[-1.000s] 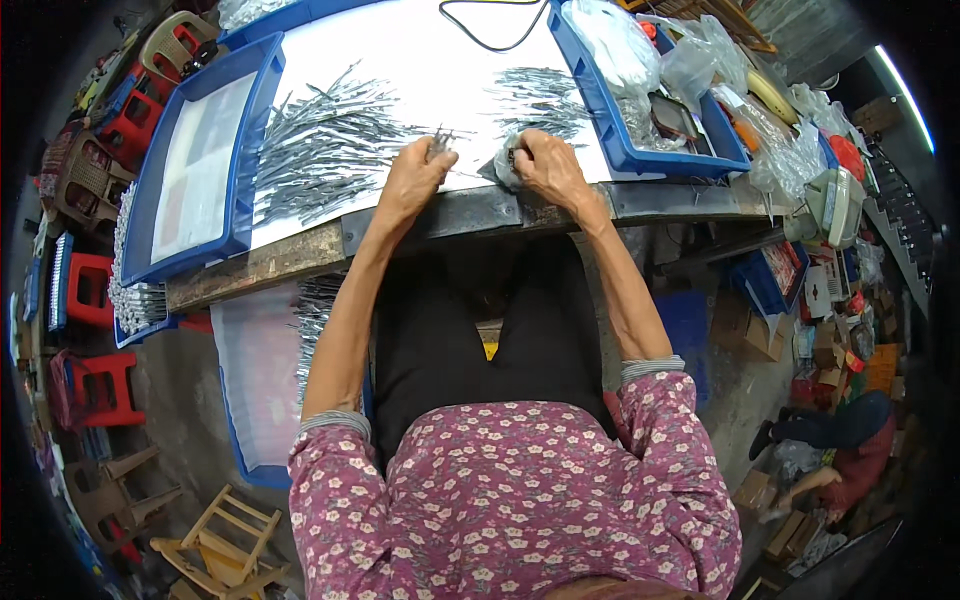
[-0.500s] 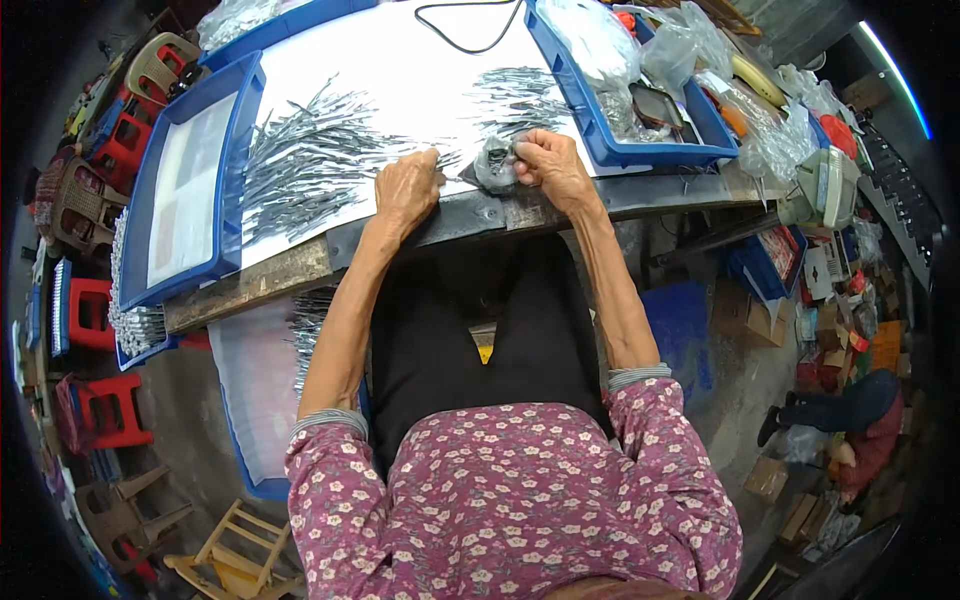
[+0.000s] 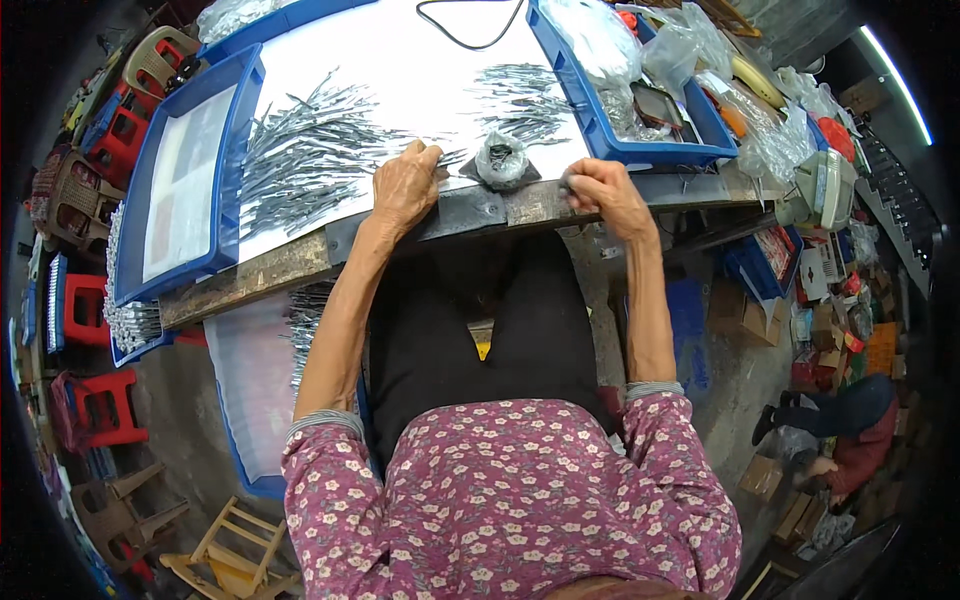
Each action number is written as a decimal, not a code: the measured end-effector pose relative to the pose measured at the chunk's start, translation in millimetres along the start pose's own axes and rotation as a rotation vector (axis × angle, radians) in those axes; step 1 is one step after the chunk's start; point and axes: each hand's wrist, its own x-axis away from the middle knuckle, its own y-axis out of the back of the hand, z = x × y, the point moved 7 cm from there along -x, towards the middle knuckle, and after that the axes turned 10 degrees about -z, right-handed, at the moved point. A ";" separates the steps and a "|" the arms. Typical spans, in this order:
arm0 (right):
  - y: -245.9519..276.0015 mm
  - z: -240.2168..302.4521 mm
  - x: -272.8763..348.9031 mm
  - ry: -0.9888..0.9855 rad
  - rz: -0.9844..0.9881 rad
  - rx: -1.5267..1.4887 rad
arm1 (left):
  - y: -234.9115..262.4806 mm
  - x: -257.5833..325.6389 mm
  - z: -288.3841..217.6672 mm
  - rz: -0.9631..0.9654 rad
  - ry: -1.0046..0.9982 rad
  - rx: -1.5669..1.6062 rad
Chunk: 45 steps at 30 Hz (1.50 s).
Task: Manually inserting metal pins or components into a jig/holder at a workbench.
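The plastic-lined cup [image 3: 501,162] stands at the near edge of the bench [image 3: 592,193], between the two hands and apart from both; small dark pieces show inside it. A dark flat pad [image 3: 536,177] lies under the cup, its corners jutting out to either side. The left hand [image 3: 407,187] is left of the cup, knuckles up and fingers curled in; its fingertips are partly hidden, so I cannot tell whether it pinches anything. The right hand [image 3: 612,198] is right of the cup and slightly nearer the person, at the bench's front edge, thumb and forefinger pressed together on a dark piece [image 3: 566,184] too small to make out.

A large heap of dark grey strips [image 3: 310,145] fans out left of the cup, past the left hand, with a few loose ends reaching toward the cup. A smaller heap [image 3: 520,100] of similar strips lies just beyond the cup. Bare white covering [image 3: 430,75] shows beyond the cup and to its left, between the two heaps, running back to a black cable [image 3: 470,45].

The bench's front edge passes right on the cup's near side, with the person's lap [image 3: 480,320] below. Well left of the cup, one blue tray [image 3: 228,195] bounds the working surface; right of the cup, another blue tray [image 3: 655,152] does, its near wall just beyond the right hand.
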 end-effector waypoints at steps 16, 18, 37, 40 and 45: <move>-68.8 28.2 -47.8 0.577 -0.094 0.737 | -0.8 9.5 -0.6 0.059 -0.070 0.011; -73.8 23.1 -52.7 0.565 -0.080 0.825 | 0.0 10.1 1.1 0.038 -0.066 0.007; -91.7 23.8 -64.6 0.554 0.097 0.970 | 27.4 12.4 -12.2 -0.357 0.306 0.894; -94.2 20.6 -67.8 0.547 0.135 1.012 | 28.5 16.5 -20.0 -0.313 0.366 0.985; -81.5 12.6 -72.7 0.495 0.071 0.937 | 19.4 23.6 -24.2 -0.248 0.527 1.183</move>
